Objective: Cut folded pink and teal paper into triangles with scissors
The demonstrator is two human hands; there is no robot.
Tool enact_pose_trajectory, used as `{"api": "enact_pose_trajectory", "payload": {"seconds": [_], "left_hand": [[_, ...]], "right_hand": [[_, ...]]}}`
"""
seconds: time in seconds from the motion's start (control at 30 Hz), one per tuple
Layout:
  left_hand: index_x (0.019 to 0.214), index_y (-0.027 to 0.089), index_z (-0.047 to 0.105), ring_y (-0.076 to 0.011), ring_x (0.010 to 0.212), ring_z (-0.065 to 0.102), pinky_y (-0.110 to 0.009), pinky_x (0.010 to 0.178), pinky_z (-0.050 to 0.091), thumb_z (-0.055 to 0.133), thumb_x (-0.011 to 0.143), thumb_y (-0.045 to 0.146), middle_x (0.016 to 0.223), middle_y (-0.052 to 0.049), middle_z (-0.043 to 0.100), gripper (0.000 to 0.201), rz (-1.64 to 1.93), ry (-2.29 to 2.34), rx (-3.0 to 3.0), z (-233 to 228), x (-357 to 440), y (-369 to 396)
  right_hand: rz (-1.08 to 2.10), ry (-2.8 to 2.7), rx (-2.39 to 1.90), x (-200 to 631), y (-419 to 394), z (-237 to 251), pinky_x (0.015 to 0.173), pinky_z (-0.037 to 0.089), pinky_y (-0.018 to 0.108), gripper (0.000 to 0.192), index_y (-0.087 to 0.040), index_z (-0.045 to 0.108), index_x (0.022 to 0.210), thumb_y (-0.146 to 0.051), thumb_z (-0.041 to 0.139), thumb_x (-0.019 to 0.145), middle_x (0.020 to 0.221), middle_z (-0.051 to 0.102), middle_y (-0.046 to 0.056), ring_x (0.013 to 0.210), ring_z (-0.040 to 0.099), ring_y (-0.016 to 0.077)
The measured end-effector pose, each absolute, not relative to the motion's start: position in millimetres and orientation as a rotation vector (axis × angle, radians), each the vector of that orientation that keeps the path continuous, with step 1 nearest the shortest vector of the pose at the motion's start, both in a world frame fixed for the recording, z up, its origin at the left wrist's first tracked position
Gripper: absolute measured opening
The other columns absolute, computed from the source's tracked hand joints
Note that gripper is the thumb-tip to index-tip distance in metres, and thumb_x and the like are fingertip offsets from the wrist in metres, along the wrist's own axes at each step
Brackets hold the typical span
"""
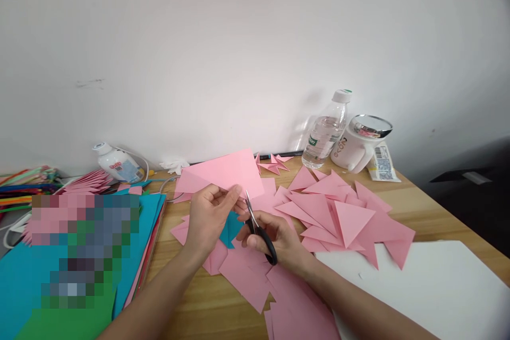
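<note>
My left hand (209, 215) pinches the near edge of a pink paper sheet (225, 172) and holds it up above the wooden table (207, 303). Black-handled scissors (258, 228) sit in my right hand (274, 236), blades pointing up into the sheet's lower edge beside my left fingers. A small teal paper piece (230, 231) lies on the table under both hands. Pink paper triangles (342, 218) are piled to the right of my hands.
A stack of teal and green sheets (131, 244) lies at the left, with coloured pipe cleaners (19, 188) and a glue bottle (117, 164) behind. A water bottle (324, 133), a white mug (358, 146) and a white sheet (430, 287) stand at the right.
</note>
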State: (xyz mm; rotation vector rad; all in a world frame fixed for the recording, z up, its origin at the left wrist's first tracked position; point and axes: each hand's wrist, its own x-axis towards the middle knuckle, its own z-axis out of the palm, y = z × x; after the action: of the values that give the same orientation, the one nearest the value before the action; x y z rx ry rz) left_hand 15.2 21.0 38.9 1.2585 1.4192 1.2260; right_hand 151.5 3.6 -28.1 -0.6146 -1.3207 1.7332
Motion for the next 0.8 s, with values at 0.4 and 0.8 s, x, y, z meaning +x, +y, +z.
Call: {"api": "enact_pose_trajectory", "payload": {"seconds": [0.4,0.8], "left_hand": [[0.053,0.016,0.048,-0.0132,0.049,0.061,-0.023,0.051,0.051,0.059,0.072,0.028,0.054,-0.002,0.064,0.025,1.217,1.449,1.280,39.9,18.3,20.5],[0.052,0.016,0.049,-0.0140,0.049,0.062,-0.024,0.051,0.051,0.060,0.071,0.029,0.053,-0.003,0.064,0.025,1.207,1.462,1.265,40.7,18.5,20.1]], "right_hand": [[1.705,-1.319,-0.606,152.5,3.7,-27.1,0.065,0.043,0.026,0.036,-0.017,0.057,0.094,-0.036,0.071,0.067,0.069,0.059,0.001,0.068,0.053,0.0132],[1.705,-1.322,-0.637,152.4,2.9,-24.2,0.066,0.043,0.026,0.033,-0.017,0.058,0.093,-0.032,0.072,0.067,0.069,0.059,0.000,0.069,0.054,0.0132]]}}
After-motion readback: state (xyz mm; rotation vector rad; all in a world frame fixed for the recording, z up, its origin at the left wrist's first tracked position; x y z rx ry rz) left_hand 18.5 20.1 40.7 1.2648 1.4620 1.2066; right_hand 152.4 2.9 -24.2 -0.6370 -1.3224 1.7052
